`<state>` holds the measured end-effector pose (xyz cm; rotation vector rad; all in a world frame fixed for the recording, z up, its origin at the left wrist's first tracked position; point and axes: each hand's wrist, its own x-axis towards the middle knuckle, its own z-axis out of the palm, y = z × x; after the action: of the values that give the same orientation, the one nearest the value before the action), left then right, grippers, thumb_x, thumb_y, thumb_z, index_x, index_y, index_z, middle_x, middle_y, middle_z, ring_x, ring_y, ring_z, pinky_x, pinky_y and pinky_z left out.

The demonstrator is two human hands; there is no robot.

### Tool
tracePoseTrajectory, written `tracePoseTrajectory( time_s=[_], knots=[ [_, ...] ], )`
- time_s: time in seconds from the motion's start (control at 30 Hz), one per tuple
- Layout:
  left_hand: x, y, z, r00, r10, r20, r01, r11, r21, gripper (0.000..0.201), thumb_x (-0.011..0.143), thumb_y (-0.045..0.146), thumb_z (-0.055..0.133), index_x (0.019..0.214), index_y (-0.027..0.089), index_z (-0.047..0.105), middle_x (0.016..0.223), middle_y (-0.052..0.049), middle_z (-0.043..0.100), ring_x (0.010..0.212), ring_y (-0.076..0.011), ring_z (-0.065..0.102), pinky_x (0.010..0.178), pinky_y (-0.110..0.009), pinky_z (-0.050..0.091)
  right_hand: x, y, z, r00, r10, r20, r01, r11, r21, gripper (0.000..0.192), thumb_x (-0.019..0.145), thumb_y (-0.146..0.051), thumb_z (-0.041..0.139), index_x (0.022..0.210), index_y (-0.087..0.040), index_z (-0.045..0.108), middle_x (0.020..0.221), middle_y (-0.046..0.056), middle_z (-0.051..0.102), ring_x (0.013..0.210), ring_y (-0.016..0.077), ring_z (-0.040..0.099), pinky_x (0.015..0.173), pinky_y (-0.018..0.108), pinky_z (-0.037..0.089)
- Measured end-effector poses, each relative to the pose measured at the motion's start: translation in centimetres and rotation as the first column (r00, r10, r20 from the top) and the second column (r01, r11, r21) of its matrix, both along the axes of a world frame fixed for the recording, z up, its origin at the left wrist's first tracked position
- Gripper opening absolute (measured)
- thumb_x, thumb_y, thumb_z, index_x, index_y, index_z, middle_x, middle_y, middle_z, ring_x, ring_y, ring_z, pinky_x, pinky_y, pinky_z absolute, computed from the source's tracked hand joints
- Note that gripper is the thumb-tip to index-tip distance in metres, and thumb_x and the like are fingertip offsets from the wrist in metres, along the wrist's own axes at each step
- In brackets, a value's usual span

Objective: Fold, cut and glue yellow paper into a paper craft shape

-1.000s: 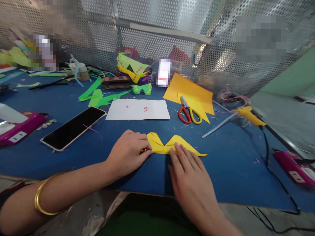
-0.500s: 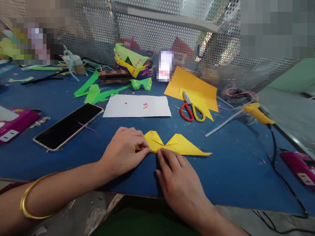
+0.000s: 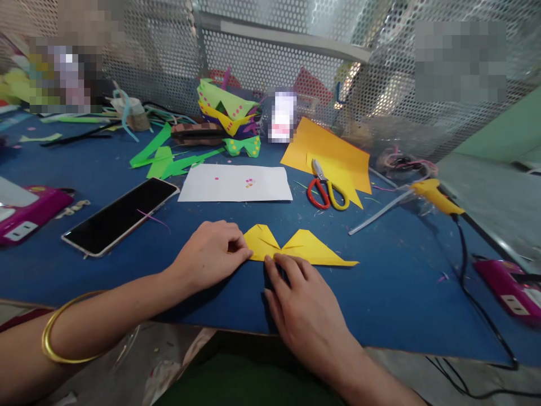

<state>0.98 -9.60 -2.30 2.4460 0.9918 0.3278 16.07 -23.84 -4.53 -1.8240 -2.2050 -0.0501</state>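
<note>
A folded piece of yellow paper (image 3: 310, 247) with two raised peaks and a notch between them lies on the blue table in front of me. My left hand (image 3: 209, 251) is closed at its left end, thumb and fingers pinching the paper there and hiding that end. With fingers apart, my right hand (image 3: 310, 301) rests its fingertips on the lower edge, just below the notch. The paper's right end tapers to a thin point that lies free on the table.
Beyond the paper lie a white sheet (image 3: 234, 183) with tiny coloured bits, scissors (image 3: 325, 189) on yellow-orange paper (image 3: 350, 158), and a dark phone (image 3: 120, 217). A yellow glue gun (image 3: 435, 194) with a black cord is at right. Green paper bows (image 3: 243, 146) stand near a perforated metal panel (image 3: 253, 51).
My left hand has shifted slightly left along the paper, and its fingers have drawn in at the end. The right fingertips have edged a little left. The view has also shifted slightly.
</note>
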Motion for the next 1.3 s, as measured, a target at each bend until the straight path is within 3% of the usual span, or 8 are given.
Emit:
tracePoseTrajectory(
  time_s=[0.37,0.6,0.8,1.07,1.3],
  knots=[
    [-0.2,-0.4,-0.3,0.999,0.001,-0.047,0.003,0.997,0.083,0.017,0.077,0.020,0.059,0.060,0.019,0.056,0.066,0.001,0.060,0.069,-0.0175,0.052,0.065,-0.031,0.034,0.2,0.0,0.5,0.999,0.008,-0.040,-0.011,0.998,-0.061,0.047,0.097,-0.028,0.043,0.141,-0.013,0.047,0.123,0.017,0.055,0.110,0.0302,0.049,0.093,0.046,0.049],
    [-1.2,-0.1,-0.1,0.998,0.052,-0.044,-0.052,0.999,0.011,0.019,0.078,0.025,0.060,0.060,0.019,0.058,0.068,0.001,0.062,0.070,-0.0169,0.054,0.066,-0.030,0.036,0.1,0.0,0.2,0.999,-0.002,-0.032,0.000,0.998,-0.059,0.047,0.096,-0.027,0.044,0.141,-0.014,0.048,0.123,0.016,0.055,0.109,0.0300,0.049,0.094,0.046,0.048],
    [-1.0,0.1,-0.1,0.996,0.017,-0.087,-0.012,0.998,0.062,0.018,0.076,0.024,0.060,0.059,0.020,0.055,0.067,0.001,0.060,0.070,-0.0184,0.053,0.065,-0.031,0.034,-0.2,-0.2,0.3,1.000,-0.019,-0.017,0.018,0.999,-0.028,0.045,0.096,-0.024,0.043,0.139,-0.013,0.050,0.122,0.017,0.055,0.109,0.0296,0.049,0.094,0.046,0.048],
    [-1.4,0.1,-0.3,0.997,0.014,-0.078,-0.009,0.998,0.064,0.018,0.078,0.025,0.060,0.060,0.020,0.057,0.068,0.000,0.061,0.071,-0.0188,0.054,0.065,-0.032,0.034,-1.8,0.3,0.5,0.994,-0.069,0.081,0.071,0.997,-0.027,0.052,0.095,-0.042,0.047,0.139,-0.016,0.050,0.113,0.017,0.059,0.101,0.0325,0.051,0.088,0.052,0.048],
    [-2.1,0.3,0.0,0.995,0.069,-0.075,-0.068,0.998,0.017,0.023,0.079,0.029,0.061,0.058,0.020,0.056,0.067,0.001,0.062,0.071,-0.0183,0.055,0.066,-0.031,0.036,-1.9,0.4,0.2,0.995,-0.066,0.080,0.067,0.998,-0.008,0.051,0.095,-0.043,0.048,0.138,-0.017,0.051,0.113,0.016,0.060,0.101,0.0310,0.052,0.089,0.050,0.048]
  ],
)
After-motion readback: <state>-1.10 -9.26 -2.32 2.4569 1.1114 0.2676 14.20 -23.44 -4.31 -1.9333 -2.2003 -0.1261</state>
